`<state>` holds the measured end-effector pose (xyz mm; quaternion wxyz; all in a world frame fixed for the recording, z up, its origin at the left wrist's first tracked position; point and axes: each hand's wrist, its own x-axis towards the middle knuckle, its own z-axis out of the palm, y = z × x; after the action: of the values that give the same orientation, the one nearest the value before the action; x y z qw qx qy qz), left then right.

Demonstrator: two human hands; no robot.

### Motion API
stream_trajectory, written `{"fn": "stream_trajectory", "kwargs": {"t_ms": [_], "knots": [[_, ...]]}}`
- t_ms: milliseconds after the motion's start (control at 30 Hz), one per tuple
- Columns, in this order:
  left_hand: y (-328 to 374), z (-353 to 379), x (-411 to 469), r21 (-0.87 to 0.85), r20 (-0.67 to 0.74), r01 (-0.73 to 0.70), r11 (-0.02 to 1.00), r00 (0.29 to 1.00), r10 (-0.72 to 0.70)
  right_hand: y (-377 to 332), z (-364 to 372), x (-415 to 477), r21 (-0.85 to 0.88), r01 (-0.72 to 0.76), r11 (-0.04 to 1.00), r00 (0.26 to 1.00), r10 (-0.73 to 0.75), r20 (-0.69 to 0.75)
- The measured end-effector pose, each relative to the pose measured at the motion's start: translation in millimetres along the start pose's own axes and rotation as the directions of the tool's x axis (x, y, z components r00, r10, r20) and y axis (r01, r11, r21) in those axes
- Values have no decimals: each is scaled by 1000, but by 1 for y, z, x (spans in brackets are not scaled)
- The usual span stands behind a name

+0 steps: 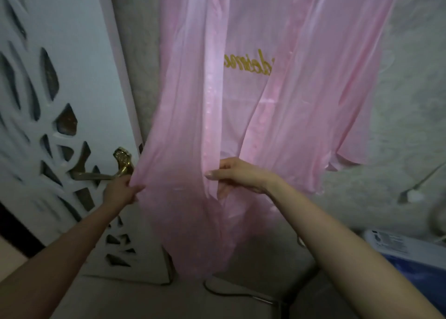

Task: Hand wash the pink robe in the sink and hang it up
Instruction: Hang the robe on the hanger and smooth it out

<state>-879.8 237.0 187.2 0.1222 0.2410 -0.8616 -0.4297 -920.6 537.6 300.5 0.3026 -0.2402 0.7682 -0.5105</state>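
Two hands hold the hanging pink robe (193,89) (its long axis vertical, rising above them): left hand (123,190) pinches one front panel's outer edge, right hand (239,176) its inner edge.

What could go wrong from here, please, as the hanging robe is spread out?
1. The left hand and right hand both pinch one front panel of the robe; a hard tug might pull it down from where it hangs.
2. The left hand holds the cloth right beside the door handle, so the thin fabric might snag there.
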Motion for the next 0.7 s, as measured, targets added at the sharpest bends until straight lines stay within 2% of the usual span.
{"fn": "stream_trajectory", "kwargs": {"t_ms": [33,67,133,167,200,233,300,333,367,400,500,533,633,700], "knots": [[-1,-2,-1,10,-13,-4,1000,1000,4,-3,-2,-5,22,-34,999,996,32,79],[-2,-4,0,14,-19,-7,1000,1000,7,-5,-2,-7,18,-44,999,996,42,80],[-6,-7,1,62,-39,-20,998,999,23,2,1,0,-194,-13,981,992,-12,-128],[-6,-9,2,91,-51,-29,995,998,33,7,2,6,-320,-6,947,965,-79,-252],[-5,-12,2,110,-64,-29,993,997,37,13,3,11,-403,-15,915,935,-129,-330],[-3,-14,2,112,-72,-27,993,997,35,21,2,15,-425,-30,905,937,-123,-328],[2,-17,1,94,-59,-27,995,998,33,26,2,9,-238,-40,971,990,6,-144],[4,-18,1,80,-49,-27,996,998,31,28,3,5,-97,-69,993,998,69,-9],[4,-19,1,59,-38,-23,998,999,25,29,7,1,-40,-95,995,994,97,56],[4,-20,1,40,-30,-15,999,999,17,29,9,1,-75,-84,994,996,87,37],[-1,-24,7,5,4,22,1000,1000,-22,29,12,7,-311,-47,949,969,-32,-244],[-1,-25,8,-3,22,38,999,999,-38,29,9,7,-338,-40,940,957,-62,-284],[-1,-27,12,-39,67,63,997,996,-60,29,7,1,-266,-5,964,987,-38,-157],[-2,-26,12,-40,57,59,997,997,-57,35,5,9,-282,4,960,958,-84,-273]]}}
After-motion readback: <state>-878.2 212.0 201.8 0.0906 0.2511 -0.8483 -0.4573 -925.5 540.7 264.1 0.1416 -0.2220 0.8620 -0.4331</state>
